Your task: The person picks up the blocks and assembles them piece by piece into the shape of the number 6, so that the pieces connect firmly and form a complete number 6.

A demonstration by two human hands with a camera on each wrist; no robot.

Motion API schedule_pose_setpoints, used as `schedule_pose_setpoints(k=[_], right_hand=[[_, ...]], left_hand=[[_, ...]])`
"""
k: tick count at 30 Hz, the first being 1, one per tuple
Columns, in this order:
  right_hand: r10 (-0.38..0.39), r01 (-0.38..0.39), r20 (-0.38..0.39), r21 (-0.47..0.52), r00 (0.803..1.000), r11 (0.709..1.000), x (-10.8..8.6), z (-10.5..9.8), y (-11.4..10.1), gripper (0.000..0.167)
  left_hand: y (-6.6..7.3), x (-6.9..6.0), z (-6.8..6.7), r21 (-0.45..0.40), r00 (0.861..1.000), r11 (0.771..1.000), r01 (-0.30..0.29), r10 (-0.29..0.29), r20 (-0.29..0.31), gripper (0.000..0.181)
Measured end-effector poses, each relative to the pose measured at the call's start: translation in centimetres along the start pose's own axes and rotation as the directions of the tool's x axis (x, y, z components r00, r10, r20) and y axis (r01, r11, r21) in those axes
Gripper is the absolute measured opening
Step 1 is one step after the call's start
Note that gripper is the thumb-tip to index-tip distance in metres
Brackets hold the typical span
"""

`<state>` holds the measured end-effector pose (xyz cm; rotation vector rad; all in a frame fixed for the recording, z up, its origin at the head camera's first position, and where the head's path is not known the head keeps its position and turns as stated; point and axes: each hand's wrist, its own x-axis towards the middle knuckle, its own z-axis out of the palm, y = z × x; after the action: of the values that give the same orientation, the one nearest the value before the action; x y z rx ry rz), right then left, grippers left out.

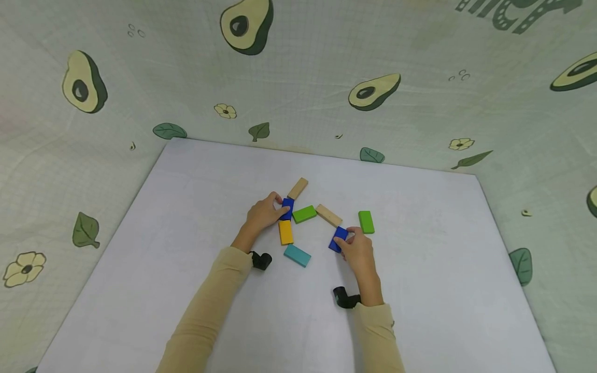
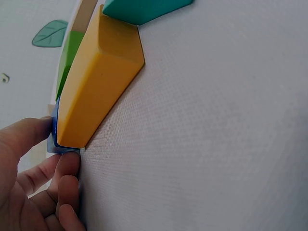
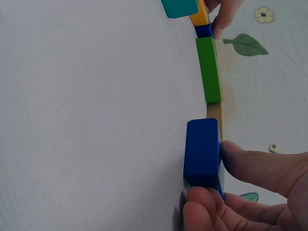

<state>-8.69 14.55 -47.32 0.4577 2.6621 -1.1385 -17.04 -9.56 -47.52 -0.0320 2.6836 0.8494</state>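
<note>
My left hand [image 1: 263, 213] pinches a blue block [image 1: 288, 203] between thumb and fingers. In the left wrist view a yellow block [image 2: 98, 72] partly hides it. Another blue block [image 3: 202, 149] is in the grip of my right hand [image 1: 360, 255], near one end of a plain wooden block [image 1: 329, 215]. A green block [image 1: 304, 214] lies between that wooden block and the left blue one. At the blue block's far end sits a second wooden block [image 1: 298, 188]; below the yellow block lies a teal block [image 1: 297, 255].
A separate green block [image 1: 366, 221] lies just beyond my right hand. Black wrist cameras [image 1: 261, 260] hang near both cuffs. The white tabletop [image 1: 420, 290] meets a printed cloth [image 1: 298, 93] at its back and sides.
</note>
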Motion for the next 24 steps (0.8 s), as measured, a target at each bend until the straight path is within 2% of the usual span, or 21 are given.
schedule_pose_setpoints(k=[24], right_hand=[[-0.006,0.007,0.024,-0.009,1.000,1.000,-0.02,-0.20,-0.11,0.050]], left_hand=[[-0.08,0.15,0.04,-0.002,1.000,1.000,0.005,-0.005,0.008,0.038]])
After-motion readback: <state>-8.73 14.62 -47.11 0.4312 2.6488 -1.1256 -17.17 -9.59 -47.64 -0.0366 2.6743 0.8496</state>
